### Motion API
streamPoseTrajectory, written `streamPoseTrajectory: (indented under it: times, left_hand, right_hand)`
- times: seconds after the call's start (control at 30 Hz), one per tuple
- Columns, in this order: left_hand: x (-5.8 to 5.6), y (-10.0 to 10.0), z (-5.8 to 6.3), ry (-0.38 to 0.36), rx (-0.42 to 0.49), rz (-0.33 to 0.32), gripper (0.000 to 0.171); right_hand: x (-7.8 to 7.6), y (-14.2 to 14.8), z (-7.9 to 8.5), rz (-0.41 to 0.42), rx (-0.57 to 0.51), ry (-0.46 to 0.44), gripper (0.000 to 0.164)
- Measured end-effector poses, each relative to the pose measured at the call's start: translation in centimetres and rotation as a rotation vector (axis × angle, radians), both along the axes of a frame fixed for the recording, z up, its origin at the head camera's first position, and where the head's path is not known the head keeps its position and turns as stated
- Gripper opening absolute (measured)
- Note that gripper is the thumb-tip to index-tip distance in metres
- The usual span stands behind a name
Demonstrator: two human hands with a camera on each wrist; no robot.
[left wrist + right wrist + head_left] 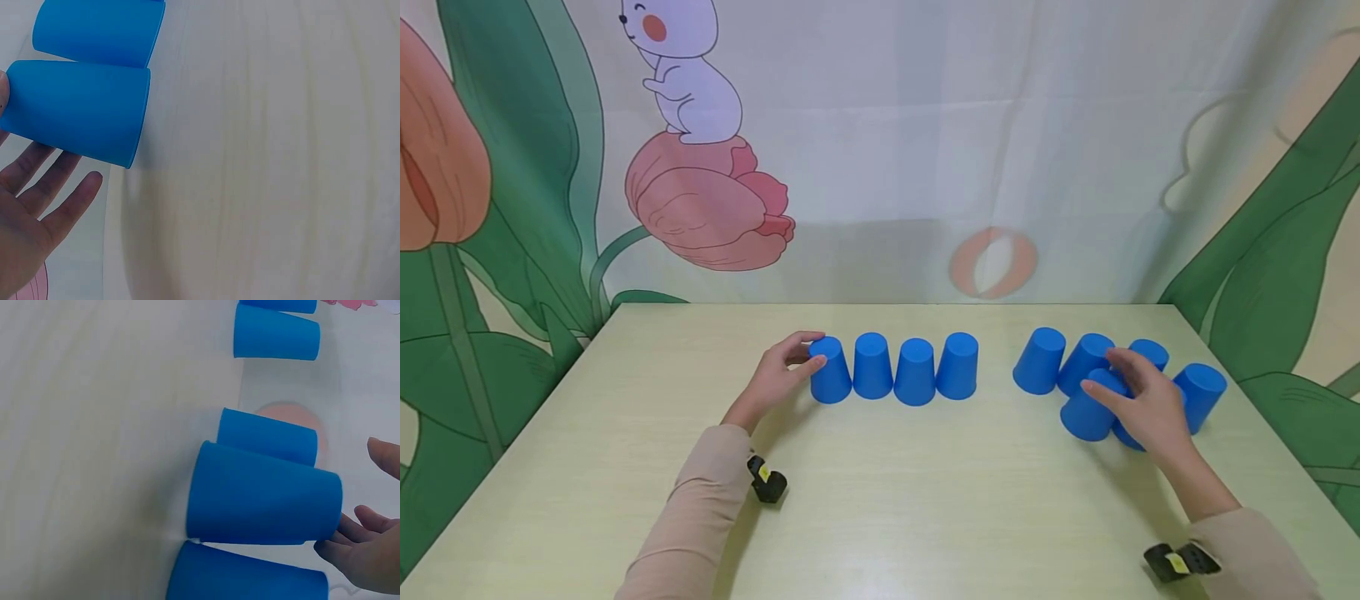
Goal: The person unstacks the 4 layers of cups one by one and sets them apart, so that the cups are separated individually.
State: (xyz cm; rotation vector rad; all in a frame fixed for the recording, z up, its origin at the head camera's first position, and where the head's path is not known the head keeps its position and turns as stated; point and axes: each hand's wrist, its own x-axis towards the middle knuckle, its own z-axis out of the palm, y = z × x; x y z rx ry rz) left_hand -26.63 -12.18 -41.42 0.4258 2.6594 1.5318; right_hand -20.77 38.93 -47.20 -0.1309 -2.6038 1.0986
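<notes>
Several blue cups stand upside down on the table, some in a row at the middle and others clustered at the right. My left hand (pixel 777 372) holds the leftmost cup (pixel 832 377) of the row near its top, thumb in front and index finger behind. In the left wrist view that cup (pixel 78 112) lies between the thumb and the spread fingers. At the right, my right hand (pixel 1150 408) hovers over the front cup (pixel 1086 412) of the cluster. In the right wrist view its thumb (pixel 382 456) is apart from the near cup (pixel 262 494); its fingers reach behind the cup's top.
A cup (pixel 1039 362) stands at the cluster's left end and another (pixel 1202 396) at its right, near the table's right edge. One cup under my right hand is mostly hidden. A printed curtain (pixel 865 167) hangs behind the pale table (pixel 925 500).
</notes>
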Motion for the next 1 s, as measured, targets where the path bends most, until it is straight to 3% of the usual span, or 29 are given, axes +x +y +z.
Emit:
streamPoseTrajectory:
  times: [0.37,0.5,0.53,0.73,0.77,0.83,1.0]
  left_hand:
    - [0.1,-0.1,0.2,0.004,-0.002,-0.003,0.049]
    - [0.1,0.0,0.2,0.002,-0.001,-0.001,0.048]
    - [0.1,0.0,0.2,0.001,-0.002,-0.001,0.048]
    - [-0.1,0.0,0.0,0.000,0.003,-0.001,0.048]
    - [-0.1,0.0,0.0,0.002,0.004,-0.002,0.048]
    - [-0.1,0.0,0.0,0.003,0.006,-0.001,0.048]
    - [-0.1,0.0,0.0,0.004,0.005,0.002,0.047]
  right_hand:
    - [-1.6,-0.3,0.0,-0.022,0.001,0.067,0.062]
    - [-1.9,-0.6,0.0,-0.017,0.001,0.047,0.064]
    - [-1.3,-1.4,1.0,0.025,-0.055,0.045,0.062]
    - [-1.5,-2.7,1.0,0.052,-0.066,0.022,0.062]
    - [-2.3,-2.3,0.1,0.019,-0.010,0.018,0.064]
    - [-2.3,-3.0,0.4,0.030,-0.018,0.020,0.063]
    - [-1.3,-5.5,2.7,0.151,-0.139,0.015,0.064]
